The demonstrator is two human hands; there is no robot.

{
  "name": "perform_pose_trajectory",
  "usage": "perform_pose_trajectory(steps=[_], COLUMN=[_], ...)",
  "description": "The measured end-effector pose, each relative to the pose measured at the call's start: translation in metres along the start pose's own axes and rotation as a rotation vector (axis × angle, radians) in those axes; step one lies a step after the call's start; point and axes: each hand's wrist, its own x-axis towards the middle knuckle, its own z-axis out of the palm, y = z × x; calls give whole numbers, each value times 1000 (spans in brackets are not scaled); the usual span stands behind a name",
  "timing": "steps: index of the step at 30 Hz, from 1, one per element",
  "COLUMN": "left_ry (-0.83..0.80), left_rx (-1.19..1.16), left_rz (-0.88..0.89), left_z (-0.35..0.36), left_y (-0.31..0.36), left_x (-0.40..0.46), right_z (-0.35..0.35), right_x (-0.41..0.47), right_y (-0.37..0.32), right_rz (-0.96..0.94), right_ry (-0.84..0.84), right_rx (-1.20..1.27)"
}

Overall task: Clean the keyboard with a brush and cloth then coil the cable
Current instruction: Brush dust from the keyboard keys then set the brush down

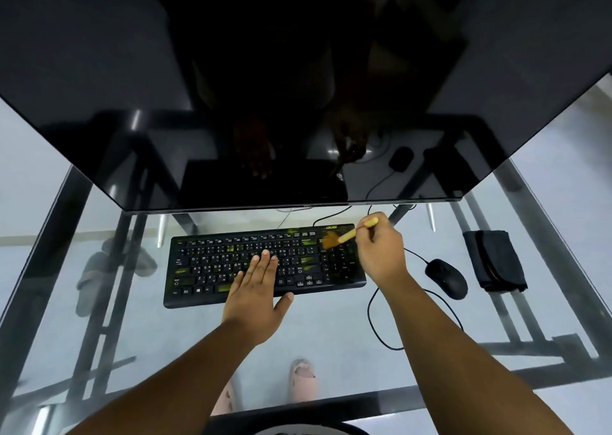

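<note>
The left hand point(256, 297), fingers flat, is steadying the light, rigid keyboard point(212, 269); the right hand point(381, 252) is pinching the brush point(351, 234), bristles probably soft.

Black keyboard point(265, 265) flat on glass, wooden brush point(344, 236) bristles on its right keys, folded dark cloth point(495, 260) far right

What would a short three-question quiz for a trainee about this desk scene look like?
1. True or false: the left hand lies flat on the keyboard.
2. Which end of the keyboard do the bristles of the brush touch: A) its left end, B) its middle, C) its right end?
3. Fill in: the folded dark cloth lies to the right of the ____.

Key
1. True; its fingers are straight across the keys.
2. C; the right hand grips the wooden handle there.
3. Mouse, on the glass table.
</note>
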Motion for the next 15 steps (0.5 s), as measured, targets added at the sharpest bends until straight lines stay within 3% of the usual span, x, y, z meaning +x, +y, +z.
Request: perform_pose_trajectory(steps=[3,7,12,15], left_ry=[-13,0,13,21], left_rx=[2,19,26,22], left_rz=[-9,-10,-16,-16], left_z=[3,8,9,10], left_y=[-3,-6,-2,-4], left_x=[-1,-1,0,1], right_z=[-3,-6,-16,-17], right_x=[0,-1,5,12], right_y=[3,1,10,11], right_rz=[-17,-61,-30,-34], right_ry=[124,-49,158,98], right_rx=[11,-35,-12,-33])
